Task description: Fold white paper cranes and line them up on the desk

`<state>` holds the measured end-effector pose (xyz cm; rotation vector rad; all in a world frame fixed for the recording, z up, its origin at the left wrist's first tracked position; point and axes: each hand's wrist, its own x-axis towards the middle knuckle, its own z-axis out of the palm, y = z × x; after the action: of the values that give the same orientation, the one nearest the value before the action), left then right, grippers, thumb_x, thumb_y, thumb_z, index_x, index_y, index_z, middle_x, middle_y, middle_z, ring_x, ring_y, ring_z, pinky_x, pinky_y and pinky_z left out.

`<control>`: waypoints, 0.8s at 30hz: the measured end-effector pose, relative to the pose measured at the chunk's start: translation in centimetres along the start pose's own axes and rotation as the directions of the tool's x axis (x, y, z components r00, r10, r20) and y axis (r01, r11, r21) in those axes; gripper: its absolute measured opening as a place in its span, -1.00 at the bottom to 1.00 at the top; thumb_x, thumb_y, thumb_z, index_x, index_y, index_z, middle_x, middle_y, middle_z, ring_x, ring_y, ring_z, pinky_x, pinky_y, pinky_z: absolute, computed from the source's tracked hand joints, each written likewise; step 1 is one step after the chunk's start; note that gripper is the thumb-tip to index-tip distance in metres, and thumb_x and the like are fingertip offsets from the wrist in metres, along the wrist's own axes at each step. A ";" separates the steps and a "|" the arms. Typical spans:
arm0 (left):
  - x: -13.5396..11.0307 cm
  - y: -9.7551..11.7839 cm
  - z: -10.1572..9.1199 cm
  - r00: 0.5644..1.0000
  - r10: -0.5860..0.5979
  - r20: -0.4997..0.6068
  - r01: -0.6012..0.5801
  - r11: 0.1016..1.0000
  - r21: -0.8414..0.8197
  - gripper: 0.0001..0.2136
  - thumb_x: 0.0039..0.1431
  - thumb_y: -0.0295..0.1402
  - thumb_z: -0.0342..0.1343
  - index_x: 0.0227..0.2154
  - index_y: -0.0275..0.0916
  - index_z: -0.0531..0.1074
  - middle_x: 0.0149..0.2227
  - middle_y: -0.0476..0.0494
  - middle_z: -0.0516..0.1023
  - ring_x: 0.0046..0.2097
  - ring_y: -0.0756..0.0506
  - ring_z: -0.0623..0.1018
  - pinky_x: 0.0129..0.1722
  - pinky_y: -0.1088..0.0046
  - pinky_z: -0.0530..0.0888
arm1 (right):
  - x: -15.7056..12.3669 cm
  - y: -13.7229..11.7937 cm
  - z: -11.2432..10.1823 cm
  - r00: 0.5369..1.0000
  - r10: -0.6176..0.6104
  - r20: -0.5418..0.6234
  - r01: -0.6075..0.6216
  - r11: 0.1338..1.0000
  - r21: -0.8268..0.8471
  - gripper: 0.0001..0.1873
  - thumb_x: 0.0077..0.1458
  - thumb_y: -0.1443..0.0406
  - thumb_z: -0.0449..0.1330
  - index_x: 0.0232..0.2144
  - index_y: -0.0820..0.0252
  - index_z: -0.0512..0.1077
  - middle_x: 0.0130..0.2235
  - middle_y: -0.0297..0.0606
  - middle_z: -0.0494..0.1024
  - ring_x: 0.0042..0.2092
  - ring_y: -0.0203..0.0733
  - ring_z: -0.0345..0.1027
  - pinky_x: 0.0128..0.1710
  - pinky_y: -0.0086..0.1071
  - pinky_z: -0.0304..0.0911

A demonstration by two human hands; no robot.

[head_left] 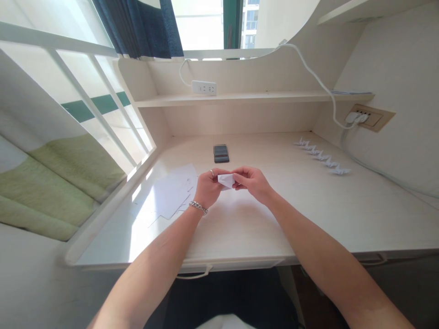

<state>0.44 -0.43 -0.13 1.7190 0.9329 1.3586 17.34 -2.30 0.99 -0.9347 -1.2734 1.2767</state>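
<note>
A small piece of folded white paper (pixel 226 180) is held between both hands just above the desk, near its middle. My left hand (pixel 208 187), with a ring and a silver bracelet at the wrist, pinches the paper's left side. The fingers of my right hand (pixel 253 182) are closed on its right edge. Part of the paper is hidden behind the fingers, so its full folded shape does not show. Several folded white paper cranes (pixel 322 156) stand in a slanting row on the right of the desk.
White paper sheets (pixel 171 189) lie on the desk's left in patchy sunlight. Beyond my hands is a dark phone-like object (pixel 221 153). A power strip (pixel 204 87) rests on the shelf (pixel 247 97). A white cable (pixel 313 73) runs to the wall socket (pixel 370 117).
</note>
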 end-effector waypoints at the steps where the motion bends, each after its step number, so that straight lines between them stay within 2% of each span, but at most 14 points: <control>1: 0.0 0.0 0.1 1.000 -0.008 -0.003 0.008 1.000 -0.003 -0.84 -0.05 -0.33 0.30 -0.36 -0.24 0.60 -0.38 -0.12 0.64 -0.35 -0.08 0.58 -0.41 0.44 0.51 | 0.0 0.0 0.0 1.000 0.002 -0.001 -0.002 1.000 0.002 -0.61 -0.18 0.05 0.41 -0.39 0.21 0.51 -0.48 -0.30 0.54 -0.43 -0.25 0.43 -0.37 -0.31 0.40; 5: 0.0 0.1 0.3 0.999 -0.046 0.012 0.046 0.999 0.017 -0.86 0.04 -0.36 0.21 -0.34 -0.26 0.59 -0.45 -0.08 0.62 -0.43 -0.03 0.55 -0.48 0.50 0.46 | 0.0 -0.2 0.0 0.999 0.024 -0.032 -0.024 1.000 -0.006 -0.61 -0.21 0.03 0.42 -0.46 0.21 0.49 -0.49 -0.30 0.54 -0.44 -0.26 0.43 -0.41 -0.35 0.36; 9: -0.1 0.2 0.5 0.996 -0.081 0.048 0.079 0.996 0.028 -0.82 0.09 -0.31 0.16 -0.33 -0.30 0.58 -0.47 -0.08 0.61 -0.46 -0.02 0.54 -0.50 0.53 0.42 | 0.0 -0.3 0.1 0.997 0.032 -0.067 -0.030 0.999 0.026 -0.61 -0.24 0.07 0.43 -0.43 0.21 0.50 -0.47 -0.31 0.54 -0.45 -0.27 0.42 -0.44 -0.37 0.34; 14: 0.0 -0.1 0.4 0.991 -0.117 0.063 0.111 0.991 0.079 -0.83 0.06 -0.37 0.12 -0.34 -0.31 0.56 -0.44 -0.11 0.61 -0.43 -0.03 0.54 -0.49 0.53 0.41 | 0.1 0.0 -0.4 0.999 0.047 0.017 -0.048 0.995 0.091 -0.67 -0.20 0.12 0.43 -0.42 0.22 0.54 -0.45 -0.30 0.54 -0.42 -0.28 0.39 -0.35 -0.34 0.34; 17: 0.1 -0.4 0.2 0.994 -0.104 0.034 0.101 0.991 0.089 -0.75 -0.02 -0.47 0.13 -0.23 -0.28 0.54 -0.32 -0.15 0.62 -0.33 -0.05 0.57 -0.43 0.52 0.45 | 0.1 0.1 -1.0 0.994 0.087 0.072 -0.094 0.991 0.094 -0.70 -0.20 0.15 0.44 -0.47 0.24 0.54 -0.50 -0.30 0.51 -0.44 -0.30 0.36 -0.37 -0.35 0.30; 20: 0.2 -0.3 0.2 0.998 -0.056 0.020 0.056 0.998 0.033 -0.62 -0.12 -0.54 0.13 -0.15 -0.25 0.49 -0.23 -0.15 0.60 -0.32 -0.03 0.56 -0.43 0.54 0.44 | 0.1 0.1 -1.3 0.984 0.149 0.102 -0.155 0.986 0.056 -0.70 -0.22 0.16 0.45 -0.50 0.26 0.54 -0.56 -0.30 0.48 -0.48 -0.31 0.33 -0.42 -0.37 0.25; 24: 0.1 0.0 0.2 0.999 0.017 0.034 -0.016 0.999 -0.040 -0.74 -0.15 -0.53 0.18 -0.31 -0.25 0.49 -0.35 -0.08 0.58 -0.40 0.00 0.51 -0.48 0.54 0.41 | 0.2 0.2 -1.4 0.977 0.175 0.119 -0.180 0.983 0.035 -0.70 -0.23 0.17 0.46 -0.51 0.26 0.54 -0.56 -0.30 0.47 -0.49 -0.31 0.33 -0.45 -0.39 0.24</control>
<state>0.65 -0.41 -0.10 1.7182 0.8689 1.3459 18.64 -1.90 0.67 -0.9713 -1.2653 1.5120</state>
